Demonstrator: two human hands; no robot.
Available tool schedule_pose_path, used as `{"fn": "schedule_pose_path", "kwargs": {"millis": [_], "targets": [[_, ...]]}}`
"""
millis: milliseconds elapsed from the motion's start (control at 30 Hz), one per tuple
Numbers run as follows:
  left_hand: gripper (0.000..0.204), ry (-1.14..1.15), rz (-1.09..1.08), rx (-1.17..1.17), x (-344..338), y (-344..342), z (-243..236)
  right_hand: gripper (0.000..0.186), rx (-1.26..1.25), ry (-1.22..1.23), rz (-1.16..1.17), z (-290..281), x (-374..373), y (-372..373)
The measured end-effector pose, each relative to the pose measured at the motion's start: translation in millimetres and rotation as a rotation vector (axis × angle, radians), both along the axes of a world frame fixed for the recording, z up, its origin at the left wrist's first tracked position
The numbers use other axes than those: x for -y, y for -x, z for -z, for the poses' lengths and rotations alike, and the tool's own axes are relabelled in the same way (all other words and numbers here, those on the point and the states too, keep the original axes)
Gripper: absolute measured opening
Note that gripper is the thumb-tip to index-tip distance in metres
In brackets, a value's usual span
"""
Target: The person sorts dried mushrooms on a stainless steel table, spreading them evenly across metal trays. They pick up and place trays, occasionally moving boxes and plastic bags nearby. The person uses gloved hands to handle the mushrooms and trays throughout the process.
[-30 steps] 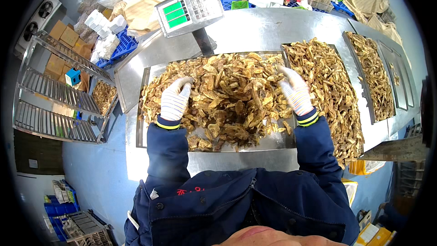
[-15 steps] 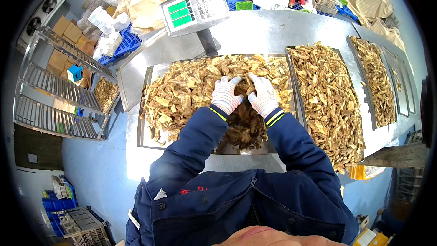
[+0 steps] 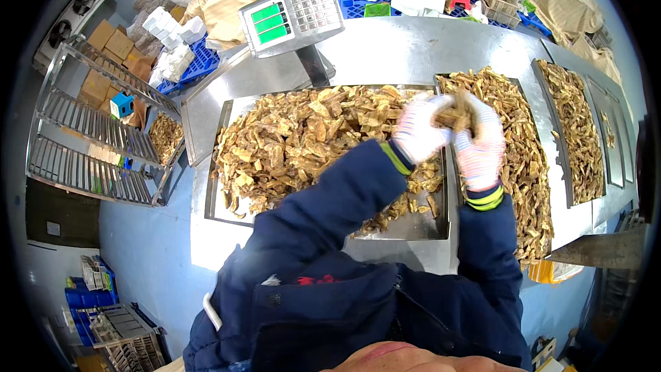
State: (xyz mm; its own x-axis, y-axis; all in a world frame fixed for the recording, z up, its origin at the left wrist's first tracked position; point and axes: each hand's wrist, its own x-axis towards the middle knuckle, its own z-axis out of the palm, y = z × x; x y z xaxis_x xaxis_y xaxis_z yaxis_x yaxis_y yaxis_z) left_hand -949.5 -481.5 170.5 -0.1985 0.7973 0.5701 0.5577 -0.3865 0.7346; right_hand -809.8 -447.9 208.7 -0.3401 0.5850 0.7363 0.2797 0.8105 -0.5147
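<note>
I list one clump of dried brown pieces (image 3: 452, 118), right of centre in the frame, gripped by left hand (image 3: 421, 127) and right hand (image 3: 481, 148), both curled about it from opposite sides, presumably so nothing loose drops. Item two: metal tray (image 3: 420, 223), mid-frame, heaped with like pieces, its raised rim seemingly containing them. Item three: scale display (image 3: 292, 17), upper centre, post-mounted above desk (image 3: 389, 41), I judge for readability.

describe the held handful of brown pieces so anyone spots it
On the steel table, find the tray nearest the green scale display. At its right edge, the gloved left hand and right hand meet. The handful is held between them; neighbouring pieces lie heaped.
</note>
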Motion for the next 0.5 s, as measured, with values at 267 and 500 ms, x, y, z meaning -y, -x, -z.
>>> {"fn": "schedule_pose_path", "kwargs": {"millis": [267, 500], "targets": [[0.044, 0.516, 0.311, 0.127, -104.5, -149.5, 92.9, 0.048, 0.119, 0.317, 0.200, 84.5, -82.0, -167.0], [0.039, 0.622, 0.288, -0.180, -113.9, -148.4, 61.6, 0.054, 0.419, 0.443, 0.544, 141.5, -128.4, -243.4]]}}
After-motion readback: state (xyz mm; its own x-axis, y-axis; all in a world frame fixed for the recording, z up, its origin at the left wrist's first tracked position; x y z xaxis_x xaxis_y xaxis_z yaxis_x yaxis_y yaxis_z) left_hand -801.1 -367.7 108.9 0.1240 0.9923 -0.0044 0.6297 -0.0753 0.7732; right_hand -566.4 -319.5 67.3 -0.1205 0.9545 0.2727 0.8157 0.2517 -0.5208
